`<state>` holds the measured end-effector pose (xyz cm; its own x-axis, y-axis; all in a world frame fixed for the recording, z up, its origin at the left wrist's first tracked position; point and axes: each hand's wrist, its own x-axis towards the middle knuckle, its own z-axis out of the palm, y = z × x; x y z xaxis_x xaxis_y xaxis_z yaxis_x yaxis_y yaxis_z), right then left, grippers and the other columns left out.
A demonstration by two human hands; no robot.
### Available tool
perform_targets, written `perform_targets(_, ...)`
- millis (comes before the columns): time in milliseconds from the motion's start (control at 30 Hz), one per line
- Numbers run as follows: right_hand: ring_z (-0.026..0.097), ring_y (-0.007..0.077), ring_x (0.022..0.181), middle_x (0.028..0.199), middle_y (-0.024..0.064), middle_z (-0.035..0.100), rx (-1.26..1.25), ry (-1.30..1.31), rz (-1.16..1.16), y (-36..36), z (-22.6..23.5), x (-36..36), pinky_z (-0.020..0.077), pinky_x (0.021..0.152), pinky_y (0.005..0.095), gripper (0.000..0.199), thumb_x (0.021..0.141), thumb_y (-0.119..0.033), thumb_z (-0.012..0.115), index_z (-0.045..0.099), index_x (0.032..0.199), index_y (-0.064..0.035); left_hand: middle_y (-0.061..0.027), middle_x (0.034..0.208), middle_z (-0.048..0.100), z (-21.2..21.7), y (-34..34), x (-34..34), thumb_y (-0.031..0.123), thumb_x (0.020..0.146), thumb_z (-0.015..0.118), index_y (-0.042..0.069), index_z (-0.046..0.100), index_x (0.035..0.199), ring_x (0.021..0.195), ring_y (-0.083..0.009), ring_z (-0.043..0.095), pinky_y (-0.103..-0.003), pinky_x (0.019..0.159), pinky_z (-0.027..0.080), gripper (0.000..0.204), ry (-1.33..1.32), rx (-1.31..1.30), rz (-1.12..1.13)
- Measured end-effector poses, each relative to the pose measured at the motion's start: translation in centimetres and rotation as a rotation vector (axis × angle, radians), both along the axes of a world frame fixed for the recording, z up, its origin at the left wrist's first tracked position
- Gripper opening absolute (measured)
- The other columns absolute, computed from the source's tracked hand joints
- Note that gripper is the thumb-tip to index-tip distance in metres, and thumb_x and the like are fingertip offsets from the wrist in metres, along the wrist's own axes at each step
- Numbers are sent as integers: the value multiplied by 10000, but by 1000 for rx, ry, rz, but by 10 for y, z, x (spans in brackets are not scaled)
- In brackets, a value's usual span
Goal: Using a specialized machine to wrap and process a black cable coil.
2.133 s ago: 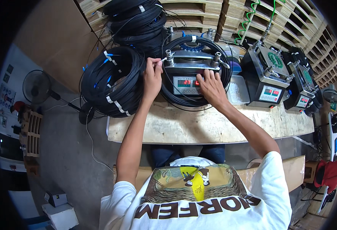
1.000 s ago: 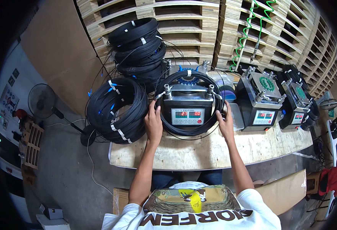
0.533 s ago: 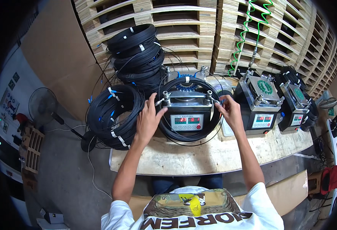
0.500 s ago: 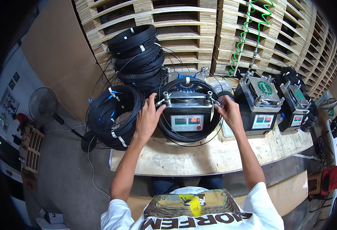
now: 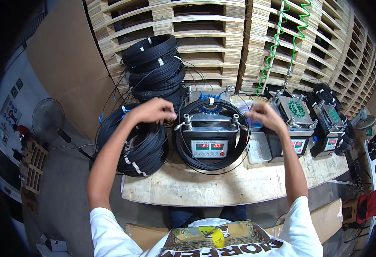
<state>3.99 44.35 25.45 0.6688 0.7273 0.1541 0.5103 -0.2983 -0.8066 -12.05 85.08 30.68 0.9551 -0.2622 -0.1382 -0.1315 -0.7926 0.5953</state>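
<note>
A black polishing machine with a lit red display stands in front of me. A coil of black cable with a white tape band loops round it. Its top plate carries metal corner posts, with a left clamp lever and a right clamp lever. My left hand hovers just left of the machine, fingers loosely curled and apart, off the lever. To the right, my right hand is raised above a white tray, fingers bent and slightly blurred; nothing shows in it.
Black cable coils with blue connectors lie at the left of the wooden table, and a taller coil stack rises behind. Two more machines stand on the right. Wooden pallets line the back; a fan stands left.
Both hands have come off the clamp levers and moved outward, the left to the left, the right to the right. The machine's left display has lit up with a new reading.
</note>
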Motion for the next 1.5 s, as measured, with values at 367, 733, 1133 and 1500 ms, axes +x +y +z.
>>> perform_targets(367, 605, 96, 611, 817, 29, 626, -76, 80, -188, 77, -22, 154, 482, 494, 245, 260, 1021, -266, 555, 629, 1073, -22, -107, 768, 649, -79, 36, 153, 492, 990, 530, -1, 560, 1129, 520, -162, 636, -296, 419, 508, 513, -144, -203, 455)
perform_targets(733, 563, 96, 599, 717, 26, 630, 154, 458, 9, 101, -54, 187, 431, 538, 239, 277, 988, -282, 631, 616, 849, -43, -20, 753, 594, -99, 64, 188, 277, 982, 637, 58, 516, 984, 604, -73, 541, -207, 479, 396, 250, 47, -712, 345)
perform_targets(1133, 483, 81, 567, 667, -8, 565, 139, 514, -5, 101, -48, 179, 344, 517, 234, 334, 996, -344, 610, 587, 794, -79, -3, 810, 573, -82, 72, 187, 261, 1012, 593, 107, 472, 990, 662, -67, 522, -194, 528, 391, 197, 238, -722, 248)
perform_targets(1500, 509, 105, 539, 708, 39, 626, 239, 492, -127, 97, -62, 164, 402, 507, 248, 412, 1043, -419, 483, 638, 1085, -40, -97, 906, 626, -86, 41, 180, 197, 1028, 546, 69, 510, 1111, 786, -182, 655, -312, 692, 593, 157, 106, -710, 518)
